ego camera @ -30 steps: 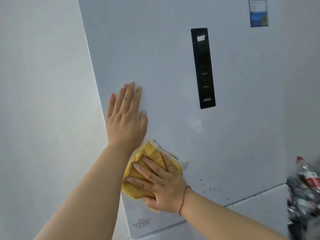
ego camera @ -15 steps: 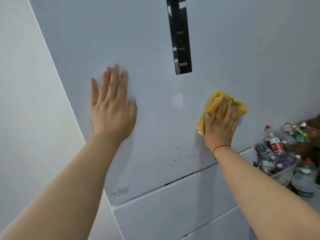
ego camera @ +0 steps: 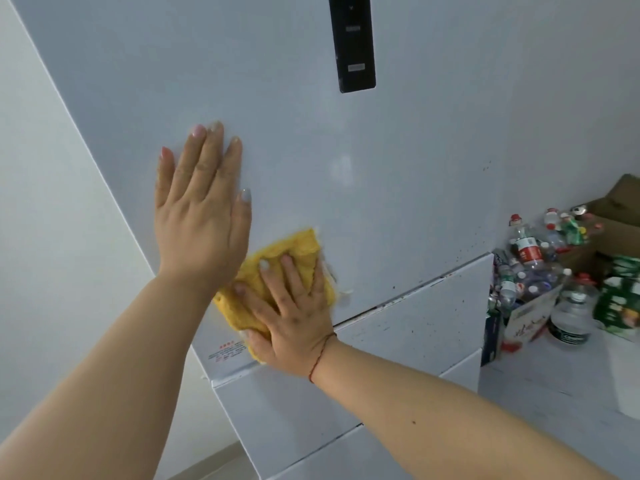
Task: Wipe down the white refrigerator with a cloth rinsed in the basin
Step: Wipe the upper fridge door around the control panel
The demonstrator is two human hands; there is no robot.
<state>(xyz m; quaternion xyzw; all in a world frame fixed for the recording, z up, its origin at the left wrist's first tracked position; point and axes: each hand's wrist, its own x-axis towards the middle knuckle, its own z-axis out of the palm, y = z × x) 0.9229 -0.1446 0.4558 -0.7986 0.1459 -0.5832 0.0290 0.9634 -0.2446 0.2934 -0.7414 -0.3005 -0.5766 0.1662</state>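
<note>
- Refrigerator [ego camera: 398,188], white, is filling most of the view, its upper door standing above a drawer front [ego camera: 415,327].
- Yellow cloth [ego camera: 277,268] is lying flat on the refrigerator's upper door, near its lower left corner, just above the drawer seam.
- Right hand [ego camera: 294,317] is pressing the cloth with fingers spread and straight.
- Left hand [ego camera: 201,209] is resting flat on the door just above the cloth, fingers straight and together, holding nothing.
- Black control panel [ego camera: 353,46] is sitting high on the door.
- Plastic bottles [ego camera: 530,265] and cardboard boxes [ego camera: 616,209] are crowding the floor right of the refrigerator.
</note>
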